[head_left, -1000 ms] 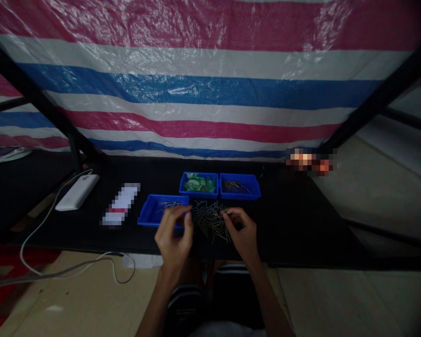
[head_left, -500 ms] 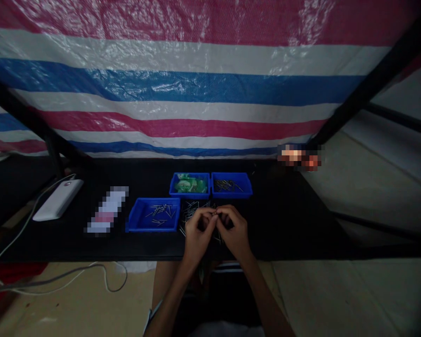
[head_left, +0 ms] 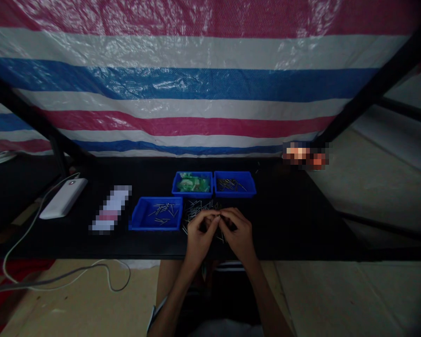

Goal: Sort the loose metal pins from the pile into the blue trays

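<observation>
**Fingertips meet over the pin pile**

Low in the middle of the frame, the left hand (head_left: pixel 199 234) and the right hand (head_left: pixel 239 235) come together, fingertips touching above a loose pile of thin metal pins (head_left: pixel 199 208) on the black table (head_left: pixel 294 224). Both hands are curled in a pinch; something small seems to be held between them, but the light is too dim to tell what, or which hand has it.

Just left of the pile sits a blue tray (head_left: pixel 156 214) with a few pins scattered inside. Behind the pile, toward the frame's centre, stand two more blue trays side by side: one with green parts (head_left: pixel 192 183), one with dark pins (head_left: pixel 234 184). A white power bank (head_left: pixel 63 197) with its cable lies at middle left.

To do this well, I judge the grip should stay at the very fingertips, wrists low and near the table edge, so a slender pin does not slip back into the pile. Lifting the work clear of the heap would keep neighbouring pins from snagging.
</observation>
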`<action>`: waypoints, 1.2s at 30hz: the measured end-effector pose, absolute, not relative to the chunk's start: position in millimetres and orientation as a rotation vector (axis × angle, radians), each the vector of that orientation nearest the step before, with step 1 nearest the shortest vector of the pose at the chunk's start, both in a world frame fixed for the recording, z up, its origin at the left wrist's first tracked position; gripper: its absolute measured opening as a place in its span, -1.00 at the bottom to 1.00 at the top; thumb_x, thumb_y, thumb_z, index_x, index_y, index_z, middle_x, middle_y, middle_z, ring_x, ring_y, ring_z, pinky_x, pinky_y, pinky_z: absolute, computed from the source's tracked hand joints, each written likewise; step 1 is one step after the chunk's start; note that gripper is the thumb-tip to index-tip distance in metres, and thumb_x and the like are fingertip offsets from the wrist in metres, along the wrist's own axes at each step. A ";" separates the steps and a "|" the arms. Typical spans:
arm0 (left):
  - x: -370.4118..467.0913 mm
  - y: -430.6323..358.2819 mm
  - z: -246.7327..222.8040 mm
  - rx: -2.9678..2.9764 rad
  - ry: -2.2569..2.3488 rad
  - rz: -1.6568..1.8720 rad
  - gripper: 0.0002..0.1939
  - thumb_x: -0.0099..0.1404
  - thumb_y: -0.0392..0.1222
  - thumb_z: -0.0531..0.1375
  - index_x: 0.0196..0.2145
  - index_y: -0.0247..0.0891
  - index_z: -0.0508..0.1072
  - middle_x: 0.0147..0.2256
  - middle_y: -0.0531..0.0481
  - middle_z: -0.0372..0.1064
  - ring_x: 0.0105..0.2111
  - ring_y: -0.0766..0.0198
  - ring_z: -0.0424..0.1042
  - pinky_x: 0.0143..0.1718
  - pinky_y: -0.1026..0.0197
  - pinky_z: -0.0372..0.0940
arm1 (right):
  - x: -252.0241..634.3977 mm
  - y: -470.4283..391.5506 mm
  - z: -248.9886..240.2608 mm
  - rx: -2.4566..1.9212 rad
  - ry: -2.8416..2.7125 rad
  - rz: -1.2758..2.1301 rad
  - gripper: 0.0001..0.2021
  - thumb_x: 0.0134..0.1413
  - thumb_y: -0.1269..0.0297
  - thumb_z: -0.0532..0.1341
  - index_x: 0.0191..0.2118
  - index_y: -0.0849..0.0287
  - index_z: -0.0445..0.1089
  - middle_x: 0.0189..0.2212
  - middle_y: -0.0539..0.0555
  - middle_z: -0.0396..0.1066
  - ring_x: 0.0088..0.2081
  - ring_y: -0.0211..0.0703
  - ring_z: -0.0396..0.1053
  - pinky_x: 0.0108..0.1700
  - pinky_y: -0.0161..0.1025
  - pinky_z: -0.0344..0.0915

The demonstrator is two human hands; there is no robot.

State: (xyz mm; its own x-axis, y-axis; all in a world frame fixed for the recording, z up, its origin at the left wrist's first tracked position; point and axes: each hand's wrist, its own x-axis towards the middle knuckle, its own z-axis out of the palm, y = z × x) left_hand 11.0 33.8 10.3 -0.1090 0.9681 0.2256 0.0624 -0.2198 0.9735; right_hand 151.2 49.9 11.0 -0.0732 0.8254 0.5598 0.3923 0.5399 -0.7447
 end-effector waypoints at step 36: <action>8.1 29.7 13.8 1.418 1.235 1.424 -0.81 0.40 -0.12 0.27 -0.13 -0.21 0.64 -0.24 -0.05 0.55 -0.31 0.28 0.46 -0.26 0.27 0.33 | 151.8 48.0 9.0 -1.051 -1.664 0.600 -0.85 0.28 0.38 0.25 -0.11 0.08 0.56 -0.25 0.07 0.56 -0.26 -0.16 0.48 -0.24 -0.24 0.42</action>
State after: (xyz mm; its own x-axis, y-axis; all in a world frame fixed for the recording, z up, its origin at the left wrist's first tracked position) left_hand 8.1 29.7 13.8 -0.0909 0.9638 0.2507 0.1118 -0.2403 0.9642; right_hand 151.8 48.0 9.0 -0.0847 0.8639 0.4965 0.3485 0.4925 -0.7975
